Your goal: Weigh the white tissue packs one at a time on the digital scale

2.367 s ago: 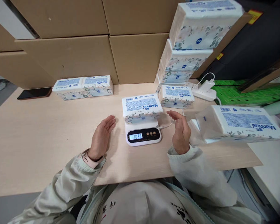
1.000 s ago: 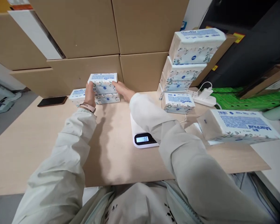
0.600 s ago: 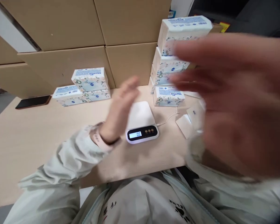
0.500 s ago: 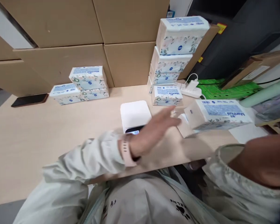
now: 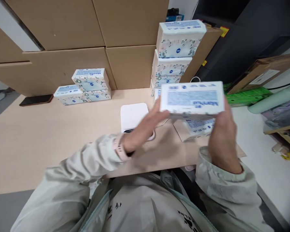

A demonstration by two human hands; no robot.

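Note:
A white tissue pack [image 5: 192, 98] with blue print is held up off the table between my two hands. My left hand [image 5: 147, 125] touches its left end, and my right hand [image 5: 223, 135] grips its right end. Below it another tissue pack [image 5: 199, 127] lies on the table, partly covered by the held one. The white scale [image 5: 134, 116] sits to the left, its display partly behind my left hand. Behind, a tall stack of tissue packs [image 5: 178, 43] stands against the cardboard boxes.
Three more tissue packs [image 5: 90, 80] are piled at the back left, beside a dark phone [image 5: 36, 100]. Cardboard boxes [image 5: 132, 67] line the table's back edge. A green board [image 5: 248, 96] and a pale green roll [image 5: 273, 99] lie at the right.
My right hand has come in from the far right and now holds a tissue pack. My left hand has moved from open air to that pack's left end.

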